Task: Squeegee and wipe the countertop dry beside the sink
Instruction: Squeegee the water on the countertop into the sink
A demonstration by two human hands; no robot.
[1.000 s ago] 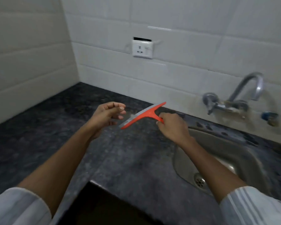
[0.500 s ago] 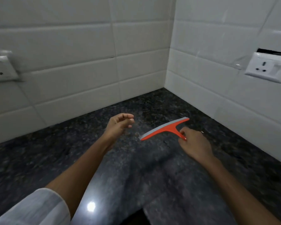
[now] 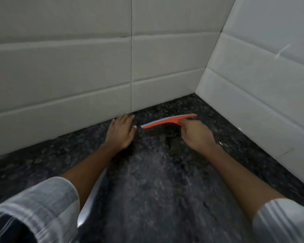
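An orange squeegee (image 3: 167, 121) with a grey rubber blade is low over the dark speckled countertop (image 3: 156, 181), near the corner where the two tiled walls meet. My right hand (image 3: 195, 135) grips its handle from the near side. My left hand (image 3: 121, 131) lies flat on the countertop with fingers spread, just left of the blade's end and close to the left wall. Whether the blade touches the stone I cannot tell. The sink is out of view.
White tiled walls (image 3: 77, 67) close the counter on the left and on the right (image 3: 261, 85), meeting in a corner. A shiny strip (image 3: 91, 195) runs along the counter near my left forearm.
The view has swung left, away from the sink and sockets, into the wall corner. My left hand went from half-curled in the air to flat on the counter. The squeegee moved down towards the corner.
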